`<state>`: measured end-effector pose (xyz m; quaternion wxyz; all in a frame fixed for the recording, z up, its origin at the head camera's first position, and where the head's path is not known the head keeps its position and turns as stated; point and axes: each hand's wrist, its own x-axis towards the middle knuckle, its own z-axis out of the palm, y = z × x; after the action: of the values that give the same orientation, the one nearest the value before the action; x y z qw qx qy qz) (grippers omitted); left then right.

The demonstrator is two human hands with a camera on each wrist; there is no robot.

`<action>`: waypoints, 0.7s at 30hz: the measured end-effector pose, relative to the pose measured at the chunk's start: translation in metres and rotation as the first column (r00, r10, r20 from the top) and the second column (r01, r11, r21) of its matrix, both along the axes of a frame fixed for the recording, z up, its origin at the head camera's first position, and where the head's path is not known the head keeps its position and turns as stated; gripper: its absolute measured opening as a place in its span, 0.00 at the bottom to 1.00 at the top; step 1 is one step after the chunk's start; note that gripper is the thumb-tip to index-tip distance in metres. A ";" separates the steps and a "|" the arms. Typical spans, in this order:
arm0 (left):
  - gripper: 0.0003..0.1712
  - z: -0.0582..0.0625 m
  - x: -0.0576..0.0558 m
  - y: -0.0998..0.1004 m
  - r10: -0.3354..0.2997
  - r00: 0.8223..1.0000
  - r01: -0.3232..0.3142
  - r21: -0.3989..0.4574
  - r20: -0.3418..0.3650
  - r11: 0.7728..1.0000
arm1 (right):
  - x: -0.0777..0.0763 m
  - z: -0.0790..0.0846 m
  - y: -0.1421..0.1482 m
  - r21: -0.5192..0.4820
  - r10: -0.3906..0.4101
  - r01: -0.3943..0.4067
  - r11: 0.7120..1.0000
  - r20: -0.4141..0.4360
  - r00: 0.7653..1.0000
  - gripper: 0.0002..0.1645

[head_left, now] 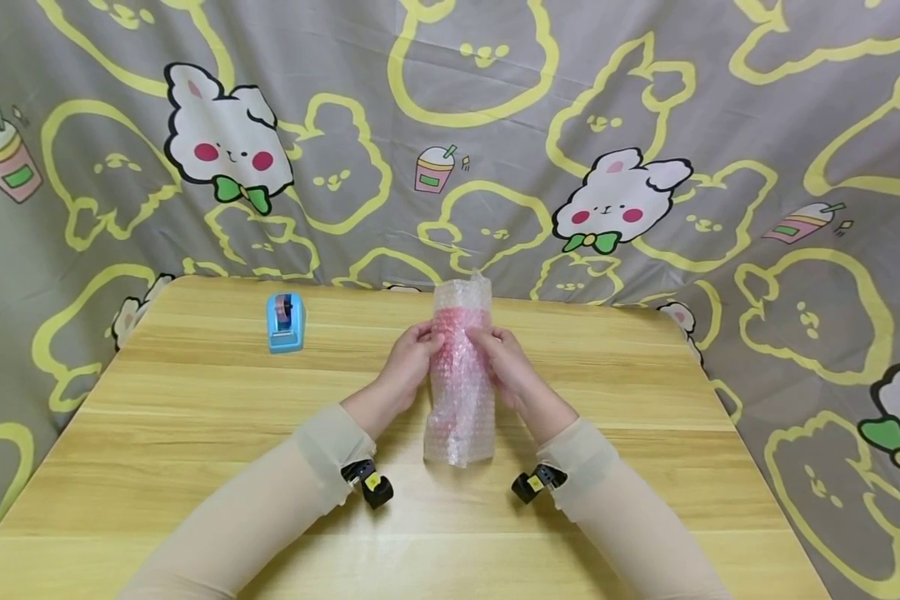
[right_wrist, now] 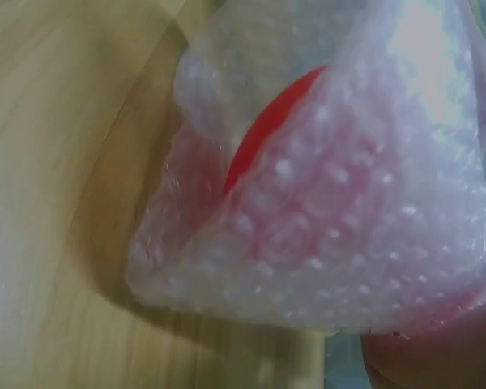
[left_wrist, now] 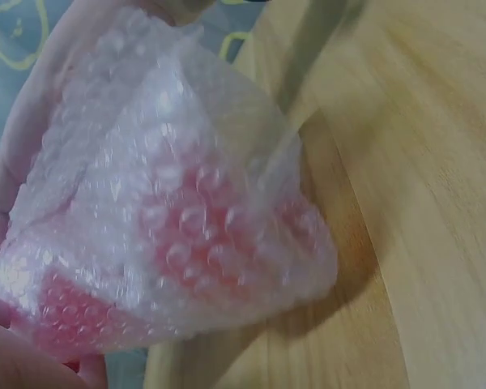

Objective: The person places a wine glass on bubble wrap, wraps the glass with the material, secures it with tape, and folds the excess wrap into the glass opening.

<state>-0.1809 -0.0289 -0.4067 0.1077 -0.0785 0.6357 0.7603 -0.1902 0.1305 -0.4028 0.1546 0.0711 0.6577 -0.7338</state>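
A roll of clear bubble wrap (head_left: 459,421) stands out over the middle of the table in the head view, wrapped around something red. My left hand (head_left: 401,367) grips its left side, thumb on the front face. On the opposite side my right hand (head_left: 516,367) holds it the same way, its thumb near the upper middle. The left wrist view shows red through the bubbles of the wrap (left_wrist: 202,235). Through the open end in the right wrist view, a smooth, curved red object (right_wrist: 271,130) shows directly; most of it is hidden by the wrap.
A blue tape dispenser (head_left: 285,323) with a roll of tape sits at the back left of the wooden table (head_left: 195,400). Behind and beside the table hangs a grey curtain (head_left: 495,150) with cartoon prints. A small camera is strapped at each wrist.
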 end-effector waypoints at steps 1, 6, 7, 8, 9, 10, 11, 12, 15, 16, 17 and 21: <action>0.28 0.001 0.000 0.001 0.009 1.000 -0.008 0.004 -0.009 1.000 | 0.001 0.001 0.000 -0.007 -0.014 0.014 1.000 -0.005 1.000 0.26; 0.28 0.005 0.001 0.006 0.047 0.998 -0.044 0.050 -0.052 0.998 | 0.002 0.007 -0.002 -0.029 -0.070 0.069 0.997 -0.025 0.997 0.30; 0.28 0.006 0.001 0.006 0.052 0.997 -0.049 0.059 -0.060 0.997 | 0.003 0.008 -0.003 -0.027 -0.082 0.081 0.996 -0.025 0.996 0.31; 0.28 0.006 0.000 0.006 0.057 0.996 -0.052 0.069 -0.070 0.996 | 0.003 0.009 -0.003 -0.032 -0.089 0.088 0.996 -0.029 0.996 0.32; 0.28 0.006 0.000 0.007 0.061 0.995 -0.054 0.078 -0.078 0.995 | 0.003 0.010 -0.004 -0.040 -0.094 0.092 0.995 -0.033 0.995 0.34; 0.27 0.006 0.000 0.007 0.063 0.994 -0.056 0.085 -0.087 0.995 | 0.003 0.010 -0.004 -0.052 -0.097 0.095 0.994 -0.039 0.994 0.34; 0.27 0.006 0.000 0.007 0.066 0.993 -0.058 0.091 -0.096 0.994 | 0.003 0.011 -0.005 -0.062 -0.102 0.099 0.993 -0.044 0.994 0.35; 0.27 0.006 -0.001 0.007 0.070 0.992 -0.060 0.100 -0.105 0.993 | 0.002 0.011 -0.005 -0.072 -0.105 0.101 0.992 -0.052 0.993 0.35; 0.27 0.007 -0.001 0.007 0.080 0.988 -0.064 0.121 -0.135 0.991 | 0.002 0.012 -0.006 -0.101 -0.114 0.106 0.989 -0.074 0.991 0.35; 0.27 0.007 -0.001 0.007 0.085 0.986 -0.066 0.130 -0.146 0.989 | 0.002 0.013 -0.006 -0.108 -0.118 0.108 0.988 -0.082 0.990 0.36; 0.27 0.008 0.000 0.007 0.088 0.984 -0.066 0.141 -0.156 0.988 | 0.003 0.014 -0.007 -0.111 -0.121 0.111 0.988 -0.089 0.989 0.36; 0.27 0.010 0.001 0.006 0.099 0.977 -0.062 0.191 -0.190 0.980 | 0.004 0.016 -0.009 -0.137 -0.138 0.122 0.983 -0.115 0.984 0.36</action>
<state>-0.1800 -0.0226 -0.3972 0.0197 -0.0179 0.5666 0.8236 -0.1867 0.1214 -0.3868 0.0694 0.0580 0.6108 -0.7866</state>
